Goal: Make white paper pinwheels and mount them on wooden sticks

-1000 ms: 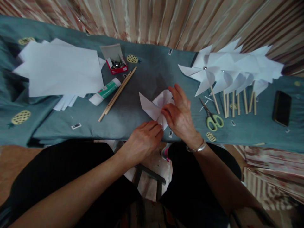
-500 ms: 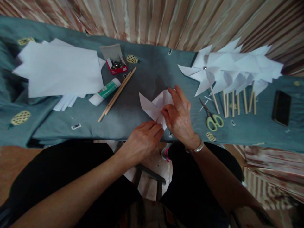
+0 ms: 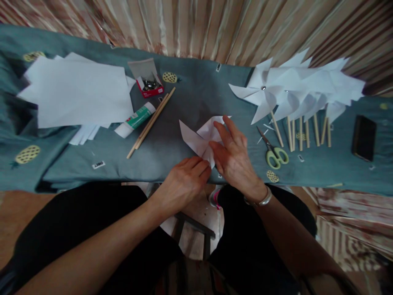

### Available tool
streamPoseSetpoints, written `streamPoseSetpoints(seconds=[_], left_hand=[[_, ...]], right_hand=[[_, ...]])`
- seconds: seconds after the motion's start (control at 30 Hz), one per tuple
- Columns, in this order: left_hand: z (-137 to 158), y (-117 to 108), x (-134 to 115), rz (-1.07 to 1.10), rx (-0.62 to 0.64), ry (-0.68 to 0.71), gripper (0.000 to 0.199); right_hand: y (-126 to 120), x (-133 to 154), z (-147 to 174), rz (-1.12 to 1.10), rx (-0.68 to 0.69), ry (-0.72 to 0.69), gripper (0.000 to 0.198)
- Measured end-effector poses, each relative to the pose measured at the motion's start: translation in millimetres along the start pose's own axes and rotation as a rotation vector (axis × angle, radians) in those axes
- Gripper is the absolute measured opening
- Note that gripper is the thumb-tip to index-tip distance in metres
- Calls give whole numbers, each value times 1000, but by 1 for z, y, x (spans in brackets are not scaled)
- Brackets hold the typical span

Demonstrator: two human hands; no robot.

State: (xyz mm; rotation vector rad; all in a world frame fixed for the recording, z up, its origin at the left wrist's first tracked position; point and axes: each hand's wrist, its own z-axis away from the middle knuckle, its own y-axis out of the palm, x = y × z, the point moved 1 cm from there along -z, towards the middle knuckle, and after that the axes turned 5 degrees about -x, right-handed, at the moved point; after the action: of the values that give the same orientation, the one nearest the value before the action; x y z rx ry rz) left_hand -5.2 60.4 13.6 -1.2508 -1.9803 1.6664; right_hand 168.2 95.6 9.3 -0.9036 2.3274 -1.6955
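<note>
A white paper pinwheel (image 3: pixel 196 139), partly folded, lies in front of me near the table's front edge. My left hand (image 3: pixel 188 178) is closed on its lower corner, the fingertips pressed together. Over its right side is my right hand (image 3: pixel 235 157), thumb and fingers touching the folded paper with a gap between them. The paper's centre is partly hidden by the right thumb. Two wooden sticks (image 3: pixel 152 123) and a green-and-white glue tube (image 3: pixel 136 118) lie left of the pinwheel. Right of my right hand are scissors (image 3: pixel 273 153) with green handles.
White paper sheets (image 3: pixel 82 92) are stacked at the left. A small open red box (image 3: pixel 150 86) holds shiny metal pins. Several finished pinwheels (image 3: pixel 294 86) on sticks overlap at the right, with a dark phone (image 3: pixel 364 137) beyond them. A pleated curtain (image 3: pixel 196 28) hangs behind the table.
My right hand has shifted slightly right and down, and its fingers have spread from a pinch over the paper. My left hand has stayed on the lower corner.
</note>
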Motion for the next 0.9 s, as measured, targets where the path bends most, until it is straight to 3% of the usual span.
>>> streamPoseSetpoints(seconds=[0.3,0.47,0.6,0.8,0.9], left_hand=[[-1,-1,-1,-12,-19,20,17],[2,-13,11,73,-163,-2,19],[10,-20,29,130,-282,-83,15],[17,-27,48,202,-276,-296,20],[12,-27,49,180,-303,-313,23]], right_hand=[[2,4,15,-21,42,-3,43],[5,4,16,-42,49,-8,48],[6,3,13,-32,59,-36,45],[14,5,9,-13,26,-72,41],[18,6,8,-17,19,-86,37]])
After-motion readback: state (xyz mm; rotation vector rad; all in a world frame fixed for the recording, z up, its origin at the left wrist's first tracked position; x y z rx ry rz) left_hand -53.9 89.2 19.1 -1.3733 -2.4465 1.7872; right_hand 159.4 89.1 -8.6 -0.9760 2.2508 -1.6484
